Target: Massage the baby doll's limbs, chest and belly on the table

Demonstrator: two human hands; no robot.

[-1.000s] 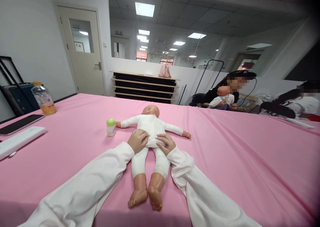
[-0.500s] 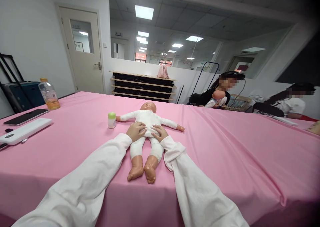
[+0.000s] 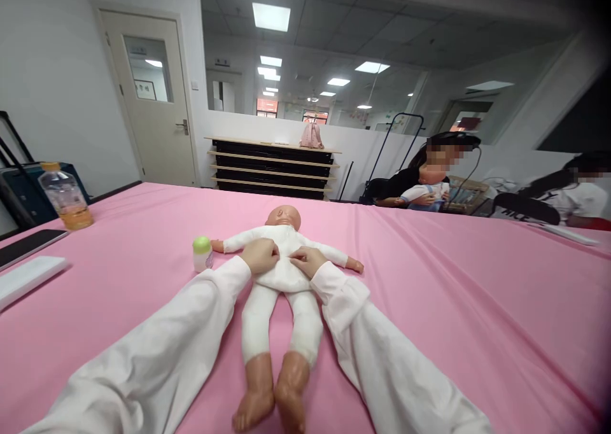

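Observation:
A baby doll [image 3: 286, 275] in white clothing lies on its back on the pink-covered table, head away from me and bare feet towards me. Both my hands rest on its torso. My left hand [image 3: 260, 256] is closed, its curled fingers at the white top on the left side of the chest. Opposite it, my right hand [image 3: 308, 260] pinches at the same top with thumb and fingers together. A small gap separates the two hands. Just left of the doll's arm stands a small white bottle with a green cap [image 3: 202, 254].
On the left are a drink bottle [image 3: 65, 198], a dark phone [image 3: 28, 248] and a white power bank [image 3: 31, 281]. The pink tablecloth [image 3: 453, 294] has creases on the right. Beyond the table sit two people, one holding another doll [image 3: 427, 189].
Both hands have gone from lying spread on the doll's belly to closed fingers higher on its torso. The view has shifted, and the doll looks nearer and larger.

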